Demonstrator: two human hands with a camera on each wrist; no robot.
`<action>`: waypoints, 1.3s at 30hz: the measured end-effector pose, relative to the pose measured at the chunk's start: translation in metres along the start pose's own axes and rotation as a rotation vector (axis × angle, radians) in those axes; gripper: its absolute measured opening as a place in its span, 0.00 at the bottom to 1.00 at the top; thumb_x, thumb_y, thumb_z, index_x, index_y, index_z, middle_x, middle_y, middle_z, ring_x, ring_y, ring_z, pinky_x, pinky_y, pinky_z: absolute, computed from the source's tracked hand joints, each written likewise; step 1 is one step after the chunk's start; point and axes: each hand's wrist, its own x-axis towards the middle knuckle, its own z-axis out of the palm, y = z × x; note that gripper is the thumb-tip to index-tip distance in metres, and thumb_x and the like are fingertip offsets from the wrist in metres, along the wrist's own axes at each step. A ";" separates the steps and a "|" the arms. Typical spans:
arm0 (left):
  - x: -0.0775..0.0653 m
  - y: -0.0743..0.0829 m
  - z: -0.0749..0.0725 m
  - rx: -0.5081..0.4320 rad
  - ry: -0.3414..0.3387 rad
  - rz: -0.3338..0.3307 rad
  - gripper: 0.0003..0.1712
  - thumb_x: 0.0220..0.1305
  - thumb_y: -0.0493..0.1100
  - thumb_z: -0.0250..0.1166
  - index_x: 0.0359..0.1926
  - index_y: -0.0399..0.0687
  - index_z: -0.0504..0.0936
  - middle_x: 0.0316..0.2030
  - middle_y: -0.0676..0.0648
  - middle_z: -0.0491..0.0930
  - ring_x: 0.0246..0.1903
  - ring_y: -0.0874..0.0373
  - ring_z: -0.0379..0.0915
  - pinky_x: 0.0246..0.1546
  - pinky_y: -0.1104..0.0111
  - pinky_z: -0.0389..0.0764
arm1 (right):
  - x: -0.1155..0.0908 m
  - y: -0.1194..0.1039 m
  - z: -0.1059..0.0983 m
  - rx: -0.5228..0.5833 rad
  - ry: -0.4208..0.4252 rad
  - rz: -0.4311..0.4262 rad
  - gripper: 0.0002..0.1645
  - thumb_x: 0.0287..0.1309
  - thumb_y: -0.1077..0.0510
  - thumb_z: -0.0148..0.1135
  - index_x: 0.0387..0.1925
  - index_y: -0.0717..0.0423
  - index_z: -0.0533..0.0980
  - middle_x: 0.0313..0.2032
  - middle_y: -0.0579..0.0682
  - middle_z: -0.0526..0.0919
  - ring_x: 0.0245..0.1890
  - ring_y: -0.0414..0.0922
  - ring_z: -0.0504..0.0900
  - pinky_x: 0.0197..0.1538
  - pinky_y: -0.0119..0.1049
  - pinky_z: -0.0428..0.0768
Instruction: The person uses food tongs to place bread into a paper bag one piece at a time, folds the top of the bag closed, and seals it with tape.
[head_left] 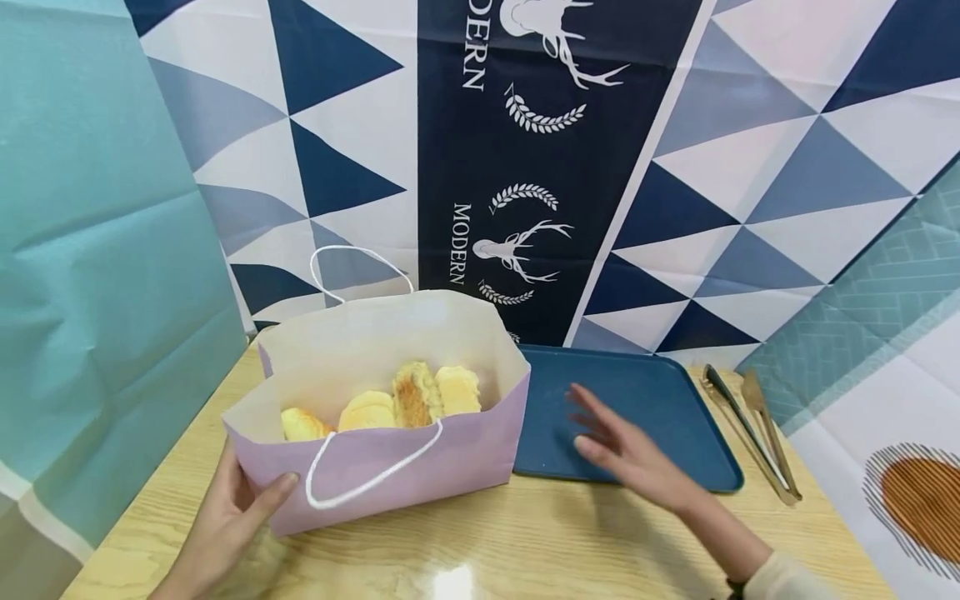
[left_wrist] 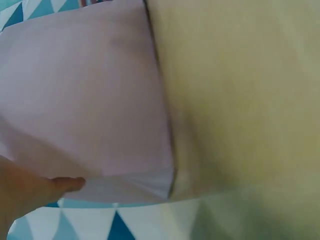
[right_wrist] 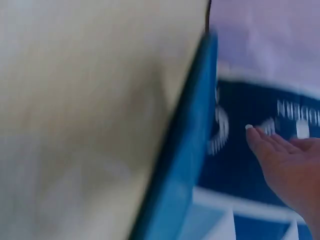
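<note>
A lilac paper bag (head_left: 465, 458) with white cord handles stands upright at the left of the table, its mouth wide open. Inside, several pieces of pale yellow bread (head_left: 367, 410) show above the front rim. My left hand (head_left: 225, 521) grips the bag's lower left corner, thumb on the front and the other fingers partly hidden behind it. In the left wrist view the thumb (left_wrist: 67, 185) lies against the lilac paper. My right hand (head_left: 633, 454), fingers extended and holding nothing, hovers over the front of a dark blue tray (head_left: 645, 392) to the right of the bag.
Metal tongs (head_left: 750, 433) lie on the wooden table (head_left: 360, 567) at the tray's right. The bag overlaps the tray's left end in the head view. Behind stands a patterned cloth (head_left: 495, 167) with deer prints and triangles; a teal sheet (head_left: 97, 250) hangs at the left.
</note>
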 end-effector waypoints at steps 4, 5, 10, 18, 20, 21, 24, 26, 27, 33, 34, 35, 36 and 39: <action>-0.007 -0.010 0.003 0.102 0.062 -0.131 0.35 0.74 0.29 0.61 0.77 0.42 0.61 0.62 0.57 0.72 0.58 0.71 0.71 0.54 0.81 0.74 | 0.010 -0.014 0.039 0.250 -0.151 0.019 0.45 0.81 0.60 0.51 0.86 0.40 0.40 0.84 0.58 0.43 0.79 0.67 0.56 0.69 0.37 0.71; -0.009 -0.012 0.004 0.139 0.068 -0.167 0.35 0.75 0.30 0.62 0.77 0.41 0.61 0.61 0.59 0.73 0.57 0.72 0.70 0.53 0.81 0.74 | 0.012 -0.017 0.046 0.302 -0.181 0.027 0.45 0.82 0.60 0.49 0.86 0.40 0.38 0.84 0.58 0.40 0.79 0.67 0.53 0.70 0.36 0.70; -0.011 -0.017 0.001 0.283 0.052 -0.298 0.32 0.77 0.39 0.63 0.76 0.40 0.63 0.61 0.52 0.74 0.54 0.75 0.70 0.50 0.77 0.77 | 0.018 -0.029 0.071 0.450 -0.275 0.032 0.43 0.85 0.57 0.45 0.86 0.37 0.36 0.84 0.58 0.39 0.81 0.64 0.50 0.72 0.32 0.66; 0.009 -0.025 -0.012 0.208 0.002 -0.298 0.33 0.81 0.40 0.57 0.78 0.36 0.58 0.63 0.58 0.71 0.58 0.78 0.66 0.54 0.82 0.68 | 0.035 -0.034 0.085 0.446 -0.241 0.112 0.42 0.84 0.49 0.45 0.86 0.34 0.37 0.85 0.53 0.39 0.81 0.61 0.50 0.74 0.50 0.64; 0.018 -0.029 -0.017 0.170 -0.018 -0.283 0.33 0.81 0.40 0.57 0.78 0.36 0.56 0.62 0.64 0.71 0.59 0.78 0.65 0.55 0.83 0.66 | 0.041 -0.033 0.088 0.438 -0.221 0.135 0.43 0.84 0.47 0.47 0.86 0.32 0.36 0.85 0.52 0.40 0.81 0.60 0.51 0.75 0.58 0.61; 0.023 -0.032 -0.019 0.158 -0.027 -0.272 0.33 0.81 0.40 0.57 0.78 0.36 0.56 0.61 0.66 0.71 0.60 0.78 0.65 0.55 0.83 0.66 | 0.044 -0.032 0.091 0.440 -0.212 0.142 0.44 0.83 0.46 0.48 0.86 0.32 0.36 0.85 0.53 0.40 0.81 0.59 0.51 0.75 0.60 0.60; 0.037 -0.039 -0.026 0.102 -0.050 -0.237 0.31 0.82 0.39 0.56 0.77 0.37 0.56 0.59 0.69 0.72 0.59 0.77 0.67 0.56 0.82 0.66 | 0.056 -0.029 0.098 0.454 -0.188 0.155 0.47 0.82 0.44 0.49 0.86 0.33 0.34 0.85 0.52 0.40 0.82 0.57 0.49 0.76 0.62 0.55; 0.047 -0.045 -0.029 0.063 -0.052 -0.219 0.30 0.82 0.39 0.55 0.76 0.38 0.58 0.59 0.70 0.73 0.59 0.76 0.68 0.56 0.81 0.67 | 0.065 -0.027 0.102 0.476 -0.170 0.154 0.48 0.81 0.43 0.50 0.86 0.33 0.34 0.85 0.50 0.38 0.83 0.54 0.45 0.78 0.61 0.52; 0.053 -0.047 -0.030 0.044 -0.056 -0.219 0.29 0.82 0.40 0.55 0.76 0.42 0.58 0.59 0.71 0.73 0.59 0.76 0.68 0.56 0.81 0.67 | 0.069 -0.027 0.103 0.481 -0.161 0.153 0.48 0.81 0.43 0.51 0.86 0.33 0.34 0.85 0.49 0.38 0.83 0.53 0.44 0.78 0.61 0.51; 0.088 -0.056 -0.033 -0.034 -0.071 -0.306 0.28 0.83 0.46 0.53 0.78 0.55 0.58 0.59 0.70 0.73 0.61 0.72 0.65 0.74 0.56 0.53 | 0.092 -0.018 0.109 0.499 -0.106 0.192 0.50 0.80 0.41 0.51 0.86 0.37 0.33 0.85 0.48 0.37 0.84 0.50 0.40 0.79 0.60 0.47; 0.092 -0.057 -0.034 -0.043 -0.071 -0.319 0.29 0.84 0.47 0.53 0.78 0.55 0.57 0.58 0.69 0.74 0.60 0.71 0.66 0.73 0.51 0.50 | 0.096 -0.016 0.110 0.499 -0.095 0.205 0.50 0.80 0.40 0.51 0.86 0.38 0.33 0.85 0.49 0.38 0.84 0.50 0.40 0.79 0.60 0.47; 0.097 -0.059 -0.035 -0.050 -0.071 -0.330 0.29 0.84 0.48 0.53 0.78 0.56 0.57 0.57 0.70 0.74 0.60 0.71 0.66 0.73 0.47 0.49 | 0.100 -0.014 0.111 0.498 -0.086 0.216 0.51 0.79 0.39 0.51 0.86 0.38 0.33 0.85 0.49 0.38 0.84 0.50 0.39 0.79 0.60 0.46; 0.102 -0.061 -0.035 -0.061 -0.067 -0.335 0.29 0.83 0.49 0.53 0.78 0.58 0.57 0.56 0.70 0.75 0.59 0.71 0.66 0.73 0.48 0.50 | 0.104 -0.013 0.112 0.496 -0.076 0.221 0.51 0.79 0.39 0.51 0.86 0.38 0.34 0.85 0.49 0.39 0.84 0.51 0.40 0.79 0.62 0.46; 0.114 -0.067 -0.037 -0.116 -0.056 -0.326 0.23 0.83 0.49 0.54 0.73 0.67 0.62 0.54 0.70 0.77 0.56 0.70 0.71 0.65 0.61 0.62 | 0.118 -0.011 0.115 0.508 -0.045 0.232 0.51 0.78 0.38 0.52 0.86 0.38 0.35 0.85 0.49 0.39 0.84 0.52 0.39 0.79 0.63 0.45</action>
